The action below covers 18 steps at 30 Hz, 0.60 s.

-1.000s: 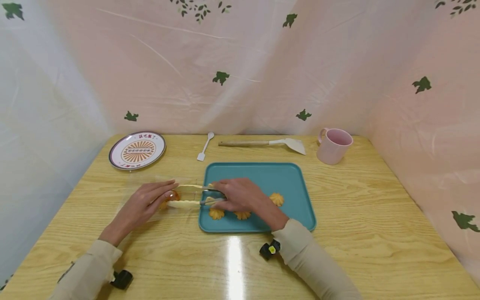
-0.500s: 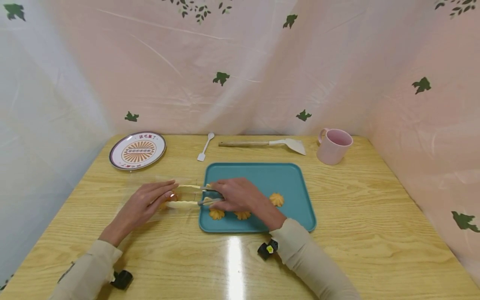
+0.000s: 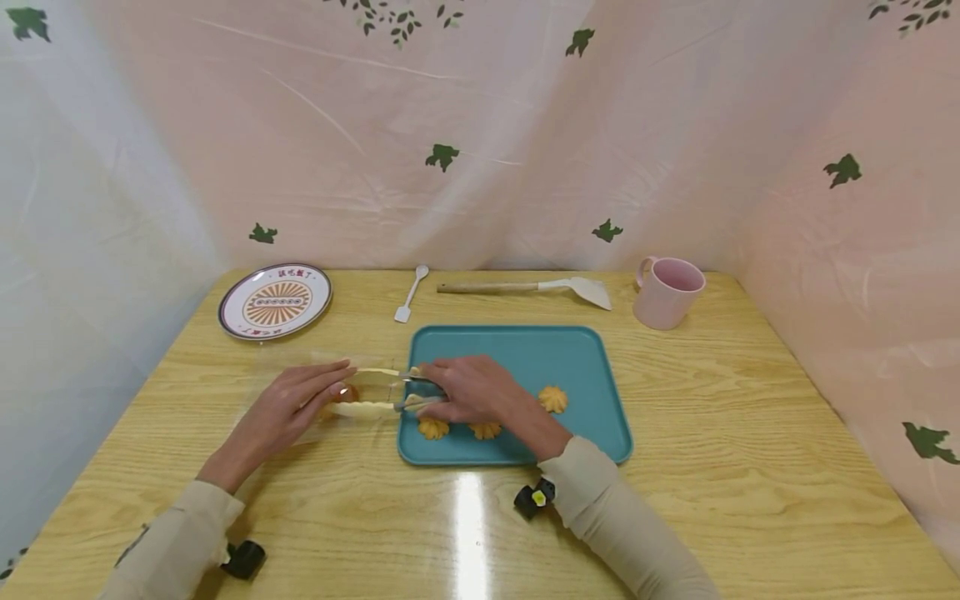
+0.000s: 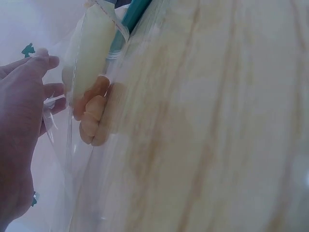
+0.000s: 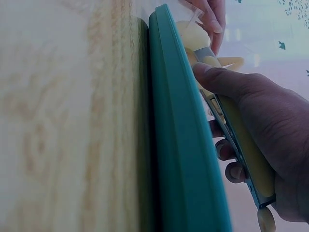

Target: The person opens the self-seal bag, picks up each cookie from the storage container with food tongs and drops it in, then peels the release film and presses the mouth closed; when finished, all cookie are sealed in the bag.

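My right hand [image 3: 480, 390] grips yellow-and-metal tongs [image 5: 241, 135] above the left part of a teal tray [image 3: 517, 343]. The tongs' pale yellow tips [image 3: 366, 409] reach left into a clear plastic bag [image 4: 60, 164], spread apart. My left hand [image 3: 288, 400] holds that bag near its mouth, fingers fairly straight along the film. Golden cookies [image 4: 94, 111] lie inside the bag beside the tips. On the tray rest a flower-shaped cookie [image 3: 553, 399] at right and two more near the front edge, partly hidden by my right hand.
Behind stand a patterned plate [image 3: 276, 302] at left and a pink mug [image 3: 667, 293] at right. Between them lie a small white double-ended spoon [image 3: 411, 296] and a wooden-handled spatula [image 3: 525, 287]. A curtain [image 3: 517, 208] closes off the table's back.
Both hands stay almost in place. The tongs' tips shift very slightly around the cookies in the bag; the cookies on the tray stay still.
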{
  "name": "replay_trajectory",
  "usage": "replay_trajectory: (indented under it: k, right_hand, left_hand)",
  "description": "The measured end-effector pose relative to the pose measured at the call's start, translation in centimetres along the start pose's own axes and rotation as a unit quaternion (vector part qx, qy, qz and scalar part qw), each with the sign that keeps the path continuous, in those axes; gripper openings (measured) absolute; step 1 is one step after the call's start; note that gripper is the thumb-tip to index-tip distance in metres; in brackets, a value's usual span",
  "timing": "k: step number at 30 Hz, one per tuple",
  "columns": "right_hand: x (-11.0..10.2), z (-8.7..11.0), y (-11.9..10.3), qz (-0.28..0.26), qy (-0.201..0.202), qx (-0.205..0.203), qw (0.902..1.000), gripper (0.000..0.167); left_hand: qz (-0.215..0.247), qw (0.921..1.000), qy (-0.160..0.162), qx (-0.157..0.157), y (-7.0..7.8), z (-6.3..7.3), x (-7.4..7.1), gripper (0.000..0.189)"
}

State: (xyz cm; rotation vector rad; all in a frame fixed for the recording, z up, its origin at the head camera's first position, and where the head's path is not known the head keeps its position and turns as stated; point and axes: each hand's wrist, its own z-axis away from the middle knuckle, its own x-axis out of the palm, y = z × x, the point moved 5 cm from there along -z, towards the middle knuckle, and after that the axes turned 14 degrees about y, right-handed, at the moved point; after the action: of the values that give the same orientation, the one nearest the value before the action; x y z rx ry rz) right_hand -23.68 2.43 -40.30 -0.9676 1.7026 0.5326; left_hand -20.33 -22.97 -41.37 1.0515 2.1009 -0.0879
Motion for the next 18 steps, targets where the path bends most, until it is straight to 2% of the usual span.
replay_trajectory:
  k: [11, 18]
  right_hand:
    - [-0.6, 1.2, 0.8, -0.004, 0.001, 0.016, 0.9999, 0.063]
    - [-1.6, 2.7, 1.6, -0.015, 0.025, 0.02, 0.9994, 0.062]
  left_hand:
    - [-0.004, 1.0, 0.003, 0.006, 0.0, 0.0, 0.0, 0.044]
    - [-0.007, 0.9999, 0.007, 0.006, 0.1, -0.1, 0.1, 0.043]
